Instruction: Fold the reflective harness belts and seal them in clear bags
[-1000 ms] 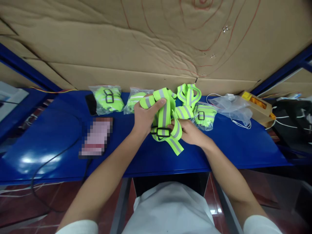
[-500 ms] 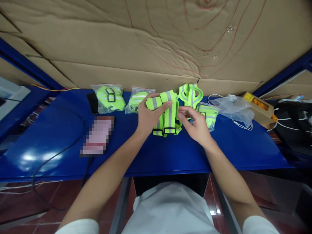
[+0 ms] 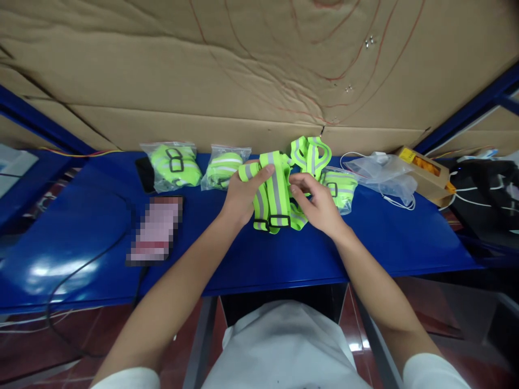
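A neon-yellow reflective strap with grey stripes and black buckles is bunched over the blue table. My left hand is closed round its upper folded part, thumb on top. My right hand sits against the strap's right side, fingers curled and touching the band. Behind them lies another loose strap. Three bagged straps lie along the back: one at the left, one beside my left hand, one behind my right hand.
A phone with a black cable lies on the table's left part. Empty plastic bags, white cords and a small cardboard box sit at the right. A cardboard wall stands behind. A dark object lies by the left bag.
The dangling end of the strap has been gathered up into a compact bundle. My right hand let go of the lower part and came up against the strap's right side.
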`<state>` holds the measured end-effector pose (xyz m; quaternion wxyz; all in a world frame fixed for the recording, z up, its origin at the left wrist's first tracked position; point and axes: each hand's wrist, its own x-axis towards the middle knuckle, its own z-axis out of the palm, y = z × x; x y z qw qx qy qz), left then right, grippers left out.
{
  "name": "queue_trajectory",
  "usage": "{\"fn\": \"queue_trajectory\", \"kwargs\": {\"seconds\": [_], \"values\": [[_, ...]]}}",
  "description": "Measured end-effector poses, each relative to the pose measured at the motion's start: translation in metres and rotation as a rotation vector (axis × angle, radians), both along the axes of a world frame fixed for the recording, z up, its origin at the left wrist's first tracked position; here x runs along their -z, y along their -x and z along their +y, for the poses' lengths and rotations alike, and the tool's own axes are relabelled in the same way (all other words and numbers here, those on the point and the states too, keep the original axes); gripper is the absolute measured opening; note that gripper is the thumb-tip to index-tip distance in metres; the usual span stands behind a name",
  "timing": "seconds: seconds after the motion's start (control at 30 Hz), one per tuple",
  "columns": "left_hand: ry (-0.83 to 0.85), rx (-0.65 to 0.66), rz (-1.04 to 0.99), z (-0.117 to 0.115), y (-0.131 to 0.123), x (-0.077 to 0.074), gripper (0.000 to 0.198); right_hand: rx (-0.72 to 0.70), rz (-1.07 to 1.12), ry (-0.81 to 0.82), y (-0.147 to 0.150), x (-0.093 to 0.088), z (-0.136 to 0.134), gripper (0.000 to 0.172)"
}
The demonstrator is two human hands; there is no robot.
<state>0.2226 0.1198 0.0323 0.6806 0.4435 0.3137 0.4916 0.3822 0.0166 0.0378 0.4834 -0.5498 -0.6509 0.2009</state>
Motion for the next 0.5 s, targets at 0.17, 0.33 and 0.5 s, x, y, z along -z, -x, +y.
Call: {"fn": "queue_trajectory", "kwargs": {"seconds": [0.17,0.33,0.5], "values": [[0.029,-0.019,-0.017,0.003,0.001,0.001,0.051,0.06,0.005,0.026,0.01,0.002,-0.001,0.028],[0.054,0.067,-0.034,0.001,0.001,-0.002,0.051,-0.039,0.232,0.123,0.005,0.006,0.005,0.017],[0.03,0.045,0.004,-0.005,-0.001,-0.002,0.051,0.058,0.066,0.187,0.005,0.014,0.007,0.023]]}}
